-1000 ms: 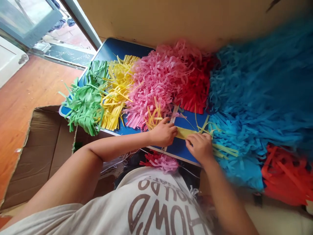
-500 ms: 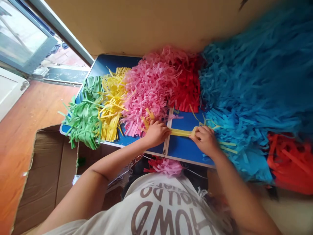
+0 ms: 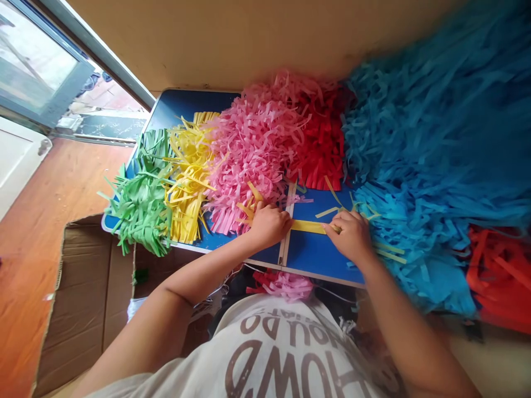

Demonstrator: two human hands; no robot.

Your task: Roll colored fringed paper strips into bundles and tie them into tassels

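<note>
- Your right hand (image 3: 350, 237) has its fingers (image 3: 338, 226) bent down and closed on the right end of the yellow paper strip (image 3: 309, 226), pressing it towards the blue folding table (image 3: 319, 257)
- Your left hand (image 3: 269, 224) is curled at the strip's left end, and its fingers (image 3: 265, 213) cover that end, so it cannot be told whether they grip the paper or only rest on it
- The strip lies across the bare blue panel between your hands, just right of the table's pale centre seam (image 3: 284, 254). Pulling your hands apart too hard could tear the thin paper, and a slack grip on the left could let that end slip free
- The seam is a raised risk: if the strip's end catches on it, the paper could crease or buckle
- The pink paper fringe (image 3: 249, 160) crowds your left hand, with loose yellow strands (image 3: 246, 207) at its edge. A careless sweep of that hand could snag them and mix them in with the strip
- The blue paper fringe (image 3: 423, 138) spills close to your right hand, so a wide move of that wrist could drag its strands across the panel
- The green paper fringe (image 3: 139, 207) overhangs the table edge above the cardboard box (image 3: 83, 293), so a nudge to the pile could send it sliding down
</note>
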